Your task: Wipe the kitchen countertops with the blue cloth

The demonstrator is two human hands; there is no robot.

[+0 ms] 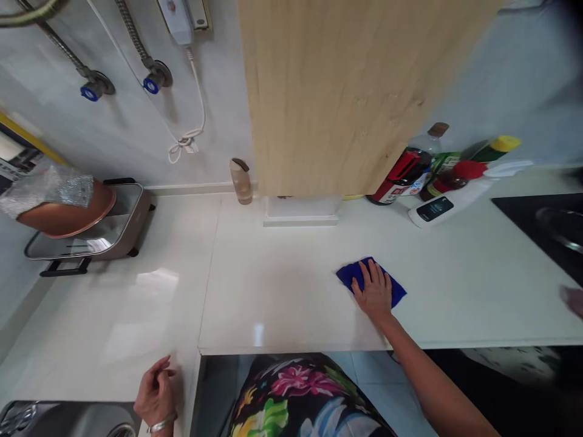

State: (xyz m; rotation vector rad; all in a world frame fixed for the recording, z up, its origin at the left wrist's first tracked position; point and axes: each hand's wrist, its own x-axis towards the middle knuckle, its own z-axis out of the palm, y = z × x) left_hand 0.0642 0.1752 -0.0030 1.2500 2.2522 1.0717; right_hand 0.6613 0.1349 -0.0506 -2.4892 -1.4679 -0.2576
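Note:
A dark blue cleaning cloth lies bunched on the white countertop. My right hand presses down on it, fingers spread over its folds and gripping it against the surface. Over at the lower left, my left hand rests by the counter's front edge near the sink, wearing a silver bracelet. Its fingers are loosely bent and slightly apart, with nothing visible in them.
Bottles, including a white spray bottle and a dark sauce bottle, stand behind a wooden cabinet panel. A hob is at right, an electric pan at left, a steel sink below. A blurred hand shows at the right edge.

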